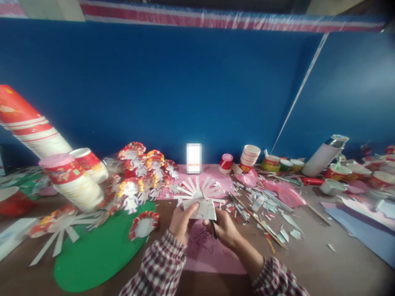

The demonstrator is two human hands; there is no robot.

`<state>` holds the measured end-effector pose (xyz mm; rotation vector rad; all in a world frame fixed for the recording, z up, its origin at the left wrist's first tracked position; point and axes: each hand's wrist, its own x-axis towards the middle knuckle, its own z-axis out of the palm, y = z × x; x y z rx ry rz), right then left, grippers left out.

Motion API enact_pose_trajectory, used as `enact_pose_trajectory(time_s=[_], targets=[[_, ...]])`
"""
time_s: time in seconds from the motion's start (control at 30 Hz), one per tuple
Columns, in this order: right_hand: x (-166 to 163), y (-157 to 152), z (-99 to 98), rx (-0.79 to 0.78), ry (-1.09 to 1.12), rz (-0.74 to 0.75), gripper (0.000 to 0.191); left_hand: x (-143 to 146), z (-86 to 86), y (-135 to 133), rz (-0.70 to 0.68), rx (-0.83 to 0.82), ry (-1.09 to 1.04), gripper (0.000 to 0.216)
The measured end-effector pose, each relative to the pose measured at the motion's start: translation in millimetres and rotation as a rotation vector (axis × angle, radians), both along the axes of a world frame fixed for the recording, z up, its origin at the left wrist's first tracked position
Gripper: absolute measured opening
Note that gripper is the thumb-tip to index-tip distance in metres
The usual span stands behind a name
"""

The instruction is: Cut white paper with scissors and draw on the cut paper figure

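Observation:
My left hand [183, 220] grips a white piece of paper [202, 209] with faint drawn lines, its thumb pressed on top. In my right hand [226, 230] is a pair of scissors [212, 229] with dark handles, held at the right side of the paper; the blades are mostly hidden. Just beyond the paper, a paper cup cut into strips [197, 186] lies fanned out. Beneath my hands is a pink sheet [212, 261] with dark scribbled lines.
Paper dolls with curled yellow and red hair [130, 193] stand left, near a green oval sheet [101, 250]. Stacked paper cups [74, 185] lean at far left. Paper scraps [286, 222], sticks [259, 222] and more cups [249, 156] lie right. A blue panel [185, 82] rises behind.

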<state>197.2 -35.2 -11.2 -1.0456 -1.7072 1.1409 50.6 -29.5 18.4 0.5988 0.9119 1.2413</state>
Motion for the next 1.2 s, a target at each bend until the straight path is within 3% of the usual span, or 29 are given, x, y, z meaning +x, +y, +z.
enact_pose_trajectory(time_s=[0.13,0.27,0.53,0.7,0.93,1.2], targets=[[-0.1,1.0,-2.4,-0.012,0.003,-0.011,0.027,-3.9,0.6,1.9,0.022,-0.027,0.003,0.025],[-3.5,3.0,-8.5,-0.123,0.033,-0.036,0.03,-9.9,-3.0,6.4,0.052,-0.016,-0.044,0.031],[-4.7,10.4,-10.0,-0.146,0.223,-0.237,0.037,-20.2,-7.9,13.8,0.105,0.036,0.031,0.027],[-4.2,7.8,-1.2,-0.165,0.374,-0.214,0.035,-18.2,-9.7,13.8,0.034,0.159,0.188,0.027],[-11.7,2.6,-4.7,-0.253,0.441,-0.121,0.036,-8.7,-6.9,6.0,-0.048,0.106,0.042,0.023],[-15.1,2.3,-4.5,-0.287,0.482,-0.161,0.036,0.2,-2.7,-1.6,-0.05,0.116,0.054,0.028]])
